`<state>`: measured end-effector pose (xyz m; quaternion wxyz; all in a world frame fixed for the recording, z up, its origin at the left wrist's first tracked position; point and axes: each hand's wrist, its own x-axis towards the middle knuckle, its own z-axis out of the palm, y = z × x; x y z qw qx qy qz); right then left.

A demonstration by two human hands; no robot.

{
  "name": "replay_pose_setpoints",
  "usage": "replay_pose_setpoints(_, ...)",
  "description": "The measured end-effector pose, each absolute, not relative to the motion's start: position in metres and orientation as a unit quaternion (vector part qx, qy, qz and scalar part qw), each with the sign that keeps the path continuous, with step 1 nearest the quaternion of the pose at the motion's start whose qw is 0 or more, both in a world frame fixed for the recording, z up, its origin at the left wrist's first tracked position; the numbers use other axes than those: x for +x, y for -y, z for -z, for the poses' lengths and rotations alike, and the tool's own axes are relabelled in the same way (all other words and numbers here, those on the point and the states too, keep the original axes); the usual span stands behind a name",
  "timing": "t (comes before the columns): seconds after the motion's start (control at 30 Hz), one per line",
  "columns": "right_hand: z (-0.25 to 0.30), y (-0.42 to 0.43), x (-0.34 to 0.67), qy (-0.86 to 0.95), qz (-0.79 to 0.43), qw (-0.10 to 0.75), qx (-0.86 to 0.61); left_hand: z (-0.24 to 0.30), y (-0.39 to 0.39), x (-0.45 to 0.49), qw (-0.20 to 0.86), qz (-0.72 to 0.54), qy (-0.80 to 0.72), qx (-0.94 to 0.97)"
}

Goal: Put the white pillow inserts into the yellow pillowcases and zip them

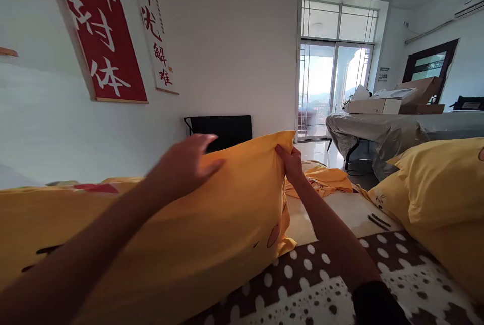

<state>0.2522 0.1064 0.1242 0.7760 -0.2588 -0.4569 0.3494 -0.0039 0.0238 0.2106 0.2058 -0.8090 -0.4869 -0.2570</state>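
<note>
On my feed the pillow [227, 204], at near left, looks mostly covered; whether its right end is closed, I can't tell. My right hand [293, 161] pinches its top right corner; my left hand [192, 166], blurred, is open and empty.

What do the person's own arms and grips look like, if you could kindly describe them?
The left grip and right grip are ungloved, with no accessories discernible. A plain black sleeve shows on the right arm; no sleeve shows on the left arm.
</note>
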Motion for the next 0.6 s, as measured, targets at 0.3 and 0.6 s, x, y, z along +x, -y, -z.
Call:
replay_pose_setpoints(0.3,-0.088,-0.089,0.286,0.536,-0.373,0.712,-0.256,-0.189,-0.077,0.120,0.072,0.205,0.454,-0.864)
replay_pose_setpoints(0.6,0.073,-0.088,0.264,0.698,-0.321,0.500,-0.400,-0.192,-0.073,0.100,0.109,0.201,0.463,-0.856)
